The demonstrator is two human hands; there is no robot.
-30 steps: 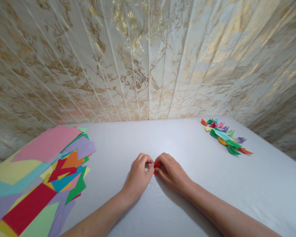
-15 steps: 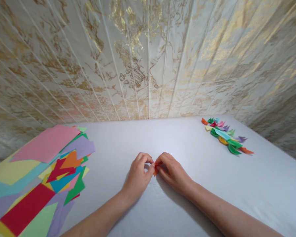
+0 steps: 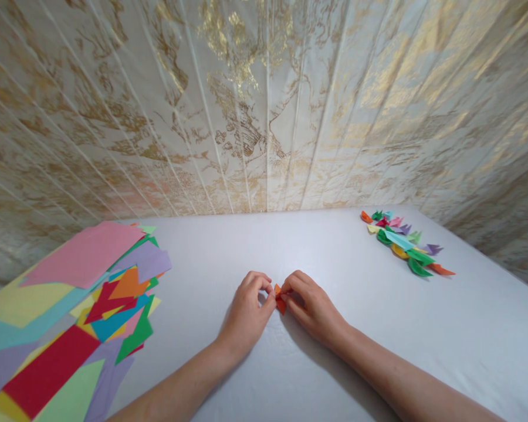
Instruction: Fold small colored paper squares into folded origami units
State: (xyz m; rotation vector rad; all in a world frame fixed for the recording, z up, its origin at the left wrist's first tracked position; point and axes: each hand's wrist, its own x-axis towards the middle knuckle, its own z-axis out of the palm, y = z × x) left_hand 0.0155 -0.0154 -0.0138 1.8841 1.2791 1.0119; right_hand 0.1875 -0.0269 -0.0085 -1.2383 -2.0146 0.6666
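Observation:
A small piece of folded orange paper (image 3: 280, 305) is held between my two hands over the middle of the table. My left hand (image 3: 252, 308) pinches its left side between thumb and forefinger. From the other side my right hand (image 3: 310, 302) grips it with thumb and fingertips. Orange corners show above and below the fingertips; the middle of the piece is partly hidden by them.
On the left lies a spread of coloured paper sheets and scraps (image 3: 73, 366). Several small folded paper figures (image 3: 398, 240) stand in a cluster at the back right. A gold-patterned curtain (image 3: 250, 105) hangs behind the white table (image 3: 229, 246).
My right hand has shifted slightly to the right, and more of the orange paper shows between the fingertips. My left hand stays almost where it was.

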